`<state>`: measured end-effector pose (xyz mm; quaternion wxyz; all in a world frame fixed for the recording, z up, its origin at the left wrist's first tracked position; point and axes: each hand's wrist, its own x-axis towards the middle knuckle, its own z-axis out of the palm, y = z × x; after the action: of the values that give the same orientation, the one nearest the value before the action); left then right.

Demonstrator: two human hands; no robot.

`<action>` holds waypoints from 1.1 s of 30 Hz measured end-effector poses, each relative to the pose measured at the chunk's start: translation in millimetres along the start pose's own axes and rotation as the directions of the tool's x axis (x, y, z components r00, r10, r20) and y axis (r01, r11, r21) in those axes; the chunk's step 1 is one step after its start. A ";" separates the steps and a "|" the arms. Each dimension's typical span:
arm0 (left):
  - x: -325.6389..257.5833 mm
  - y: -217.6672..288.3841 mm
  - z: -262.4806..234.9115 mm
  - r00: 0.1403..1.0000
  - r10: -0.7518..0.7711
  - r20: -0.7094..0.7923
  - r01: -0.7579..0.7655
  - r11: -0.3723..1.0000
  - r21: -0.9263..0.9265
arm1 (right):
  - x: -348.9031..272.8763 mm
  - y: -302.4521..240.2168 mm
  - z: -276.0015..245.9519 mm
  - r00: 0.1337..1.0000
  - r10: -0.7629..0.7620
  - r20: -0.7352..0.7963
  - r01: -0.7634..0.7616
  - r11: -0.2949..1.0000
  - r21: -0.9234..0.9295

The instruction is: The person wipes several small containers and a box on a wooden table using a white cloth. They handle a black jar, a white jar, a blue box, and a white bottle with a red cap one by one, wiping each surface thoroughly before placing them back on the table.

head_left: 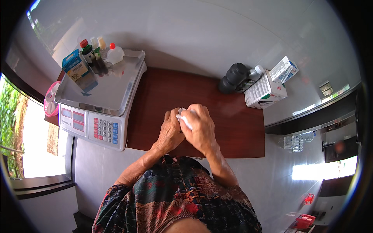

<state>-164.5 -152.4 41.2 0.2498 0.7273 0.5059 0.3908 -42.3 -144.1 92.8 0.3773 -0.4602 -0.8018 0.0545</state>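
Observation:
Both my hands meet over the near part of the dark red-brown table [171,87]. My right hand [201,130] is closed on a crumpled white tissue or cloth [186,119], which shows between its fingers and thumb. Against it, my left hand [171,131] is curled with its fingers bent. Something may be inside the left hand, but the fingers and the white piece hide it. The two hands touch at the fingertips.
On the left stands a weighing scale [103,130] with a metal tray, holding a blue-yellow box [75,66], a red-capped dark bottle [88,54] and a white bottle [115,55]. A black container [234,77], a grey-capped bottle [251,77] and white boxes [264,91] stand back right.

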 end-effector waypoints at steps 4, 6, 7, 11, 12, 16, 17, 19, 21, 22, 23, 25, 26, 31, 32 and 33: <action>-1.7 -2.0 -2.2 0.998 0.040 0.053 -0.037 0.997 -0.062 | -14.5 -12.6 -3.6 0.991 -0.137 0.004 0.135 0.972 -0.191; -7.3 -3.6 -1.4 0.996 0.083 0.033 -0.078 0.988 -0.137 | -10.7 -11.2 -14.1 0.995 -0.090 0.052 0.097 0.986 -0.132; -8.1 -2.9 -3.5 0.986 0.166 0.032 -0.161 0.978 -0.132 | -7.4 -7.1 -16.2 0.998 -0.034 0.056 0.039 0.994 -0.100; -5.7 12.8 -23.5 0.966 0.162 0.201 -0.085 0.934 -0.346 | 2.5 26.7 -35.6 0.890 0.092 0.447 -0.419 0.553 0.720; -4.1 15.3 -27.4 0.958 0.180 0.223 -0.069 0.900 -0.431 | 1.3 26.2 -33.5 0.893 0.134 0.430 -0.441 0.447 0.778; 2.0 21.1 -39.9 0.954 0.146 0.263 0.113 0.636 -0.763 | -5.2 11.7 -24.5 0.858 0.351 0.374 -0.431 0.098 0.897; 2.2 21.9 -41.0 0.960 0.146 0.238 0.107 0.594 -0.797 | -5.3 4.1 -21.0 0.852 0.409 0.327 -0.385 0.066 0.921; 3.0 23.1 -42.0 0.981 0.067 0.182 0.109 0.584 -0.804 | -5.8 -11.4 -15.6 0.853 0.473 0.221 -0.293 0.082 0.953; 4.6 20.5 -36.6 0.997 0.028 0.067 0.035 0.616 -0.787 | -13.2 -25.8 -10.5 0.877 0.475 0.068 -0.273 0.378 0.885; 4.2 20.8 -37.0 0.999 0.005 0.035 0.023 0.644 -0.765 | -16.9 -33.7 -9.8 0.890 0.455 -0.002 -0.289 0.568 0.770; 4.9 23.8 -37.3 1.000 -0.002 -0.013 -0.008 0.657 -0.754 | -22.4 -35.0 -2.4 0.939 0.305 -0.157 -0.157 0.789 0.594; 8.0 27.7 -33.5 0.993 -0.010 -0.114 -0.074 0.706 -0.704 | -28.2 -46.5 3.6 0.955 0.102 -0.277 -0.006 0.945 0.326; 8.2 24.3 -31.3 0.994 -0.038 -0.106 -0.052 0.681 -0.731 | -31.1 -49.1 7.7 0.950 0.009 -0.311 0.063 0.973 0.220; 2.3 27.4 -27.0 0.996 -0.077 -0.034 0.013 0.541 -0.841 | -33.7 -37.8 9.5 0.930 -0.022 -0.366 0.092 0.981 0.173; 3.6 38.5 -26.3 0.996 -0.082 -0.023 0.021 0.497 -0.867 | -27.6 -34.7 9.5 0.910 0.071 -0.408 0.060 0.952 0.300; 2.0 37.3 -24.4 0.997 -0.063 -0.038 0.001 0.522 -0.853 | -18.6 -34.5 1.5 0.921 0.150 -0.358 -0.002 0.924 0.382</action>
<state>-164.0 -164.9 84.0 0.5641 0.4904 0.2713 0.6064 -61.9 -177.8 96.5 0.6040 -0.4129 -0.6690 0.1307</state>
